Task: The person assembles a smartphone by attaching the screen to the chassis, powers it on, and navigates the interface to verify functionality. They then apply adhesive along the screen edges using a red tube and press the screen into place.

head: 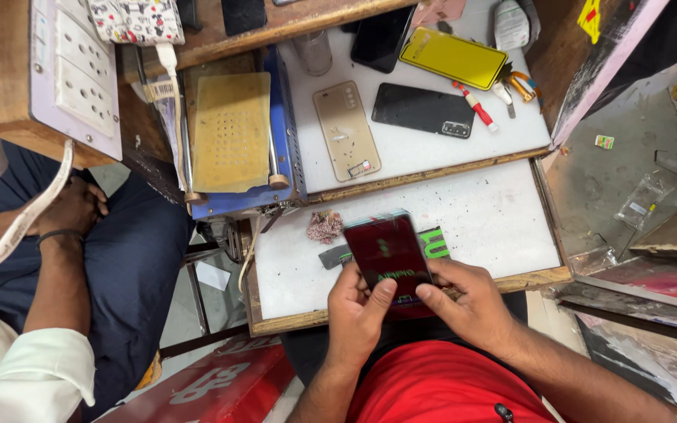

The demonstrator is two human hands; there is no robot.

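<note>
Both thumbs are on it now – left hand (358,309) and right hand (464,301) clasp the dark red phone (386,252) at its near end, just above the white work tray (503,227) – best to keep the pressure even and edges supported, I'd say

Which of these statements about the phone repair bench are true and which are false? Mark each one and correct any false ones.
1. Both hands, the left hand and the right hand, hold the dark red phone. True.
2. The gold back cover lies on the lower tray. False: it lies on the upper white shelf.
3. A yellow rectangular panel lies beyond the black back cover. True.
4. The other person's hand grips the phone. False: it rests on that person's lap.
</note>
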